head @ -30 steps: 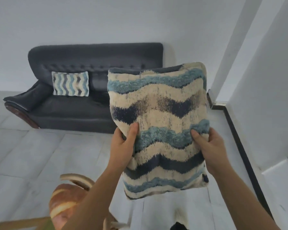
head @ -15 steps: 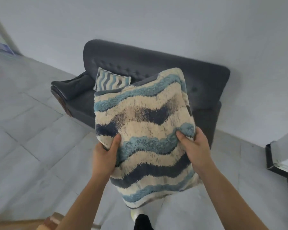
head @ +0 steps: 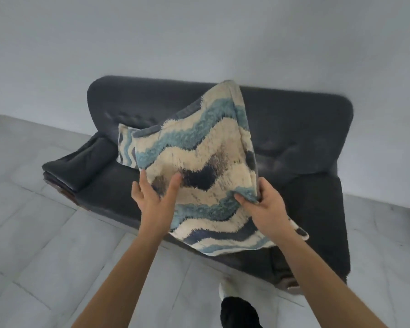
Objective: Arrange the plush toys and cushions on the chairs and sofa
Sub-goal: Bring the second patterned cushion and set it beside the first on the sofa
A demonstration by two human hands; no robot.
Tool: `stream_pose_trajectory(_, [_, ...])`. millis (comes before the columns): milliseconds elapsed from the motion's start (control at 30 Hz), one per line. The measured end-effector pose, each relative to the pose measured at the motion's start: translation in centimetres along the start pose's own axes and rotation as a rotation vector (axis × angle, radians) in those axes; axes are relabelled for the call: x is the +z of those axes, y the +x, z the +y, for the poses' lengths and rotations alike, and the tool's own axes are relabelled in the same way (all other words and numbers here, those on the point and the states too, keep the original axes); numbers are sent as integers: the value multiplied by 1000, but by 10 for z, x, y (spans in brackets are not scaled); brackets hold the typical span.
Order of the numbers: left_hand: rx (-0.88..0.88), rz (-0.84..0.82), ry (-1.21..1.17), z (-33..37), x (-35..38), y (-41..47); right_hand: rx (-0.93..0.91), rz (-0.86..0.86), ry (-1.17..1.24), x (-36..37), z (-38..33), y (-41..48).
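The striped cushion (head: pixel 206 166) is held tilted over the seat of the sofa (head: pixel 294 129), its right edge pinched by the right hand (head: pixel 268 209); the fingers of the left hand (head: pixel 152 202) are spread straight along its left edge.

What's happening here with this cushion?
A person stands at a dark sofa, holding a wavy-striped cushion over its seat. The right hand pinches the cushion's right edge; the left hand lies against its left side with fingers straight. A second cushion of the same pattern leans on the backrest at the sofa's left end, mostly hidden behind the held one.
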State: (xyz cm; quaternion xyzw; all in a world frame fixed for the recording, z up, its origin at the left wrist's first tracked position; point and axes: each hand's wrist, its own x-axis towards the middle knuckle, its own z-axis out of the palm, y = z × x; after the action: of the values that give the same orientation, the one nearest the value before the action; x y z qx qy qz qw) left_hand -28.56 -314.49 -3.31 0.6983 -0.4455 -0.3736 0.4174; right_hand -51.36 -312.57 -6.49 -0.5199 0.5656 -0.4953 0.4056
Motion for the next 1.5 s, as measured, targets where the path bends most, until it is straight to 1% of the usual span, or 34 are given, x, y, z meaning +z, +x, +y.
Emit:
stream_pose_trajectory(67, [31, -97, -33, 12, 20, 42, -30, -21, -93, 21, 20, 38])
stream_pose_trajectory(100, [17, -148, -62, 17, 33, 64, -44, -42, -159, 33, 31, 57])
stream_pose_trajectory(133, [-41, -182, -88, 19, 46, 89, -65, -73, -238, 45, 42, 76])
stream_pose_trajectory(167, [-141, -197, -122, 21, 59, 116, -89, -122, -328, 57, 50, 96])
stream_pose_trajectory(233, [-355, -162, -135, 19, 78, 163, -117, -210, -484, 76, 60, 130])
stream_pose_trajectory(267, [-407, -137, -154, 14, 86, 186, -116, -233, -538, 83, 63, 146])
stream_pose_trajectory(367, [-446, -54, -223, -3, 103, 248, -29, -254, -594, 90, 71, 194])
stream_pose_trajectory(467, [-566, 3, -327, -18, 115, 290, 91, -263, -624, 84, 89, 226])
stream_pose_trajectory(533, [-626, 9, -393, -32, 120, 319, 172, -261, -789, 75, 116, 239])
stream_pose_trajectory(567, [-653, 13, -416, -38, 122, 335, 242, -257, -879, 72, 130, 245])
stream_pose_trajectory(633, [-685, 14, -426, -51, 127, 370, 427, -240, -975, 75, 154, 259])
stream_pose_trajectory(667, [-699, 13, -415, -58, 131, 387, 482, -233, -982, 81, 165, 266])
stream_pose_trajectory(700, [-709, 15, -404, -64, 136, 401, 494, -227, -990, 90, 174, 273])
stream_pose_trajectory(833, [-738, 5, -340, -102, 161, 470, 463, -176, -1118, 136, 208, 310])
stream_pose_trajectory(933, [-766, -12, -275, -133, 180, 523, 425, -213, -1214, 155, 238, 353])
stream_pose_trajectory(1000, [-754, -44, -243, -154, 196, 555, 396, -249, -1251, 161, 267, 388])
stream_pose_trajectory(1067, [-713, -119, -193, -177, 215, 581, 379, -243, -1265, 166, 304, 421])
stream_pose_trajectory(1133, [-660, -263, -125, -208, 234, 601, 361, -142, -1272, 173, 347, 445])
stream_pose_trajectory(1167, [-599, -321, -42, -224, 241, 608, 385, -99, -1259, 177, 368, 453])
stream_pose_trajectory(1200, [-494, -373, 85, -240, 248, 612, 442, -77, -1232, 181, 388, 458])
stream_pose_trajectory(1267, [-207, -477, 391, -271, 259, 618, 612, -96, -1143, 187, 426, 463])
stream_pose_trajectory(1333, [75, -534, 638, -294, 267, 624, 733, -119, -1043, 188, 459, 458])
stream_pose_trajectory(1367, [217, -554, 723, -304, 271, 629, 740, -107, -1007, 188, 472, 455])
stream_pose_trajectory(1433, [455, -543, 838, -320, 281, 645, 677, -37, -967, 189, 491, 449])
stream_pose_trajectory(1500, [670, -493, 965, -328, 291, 666, 622, 105, -936, 190, 502, 449])
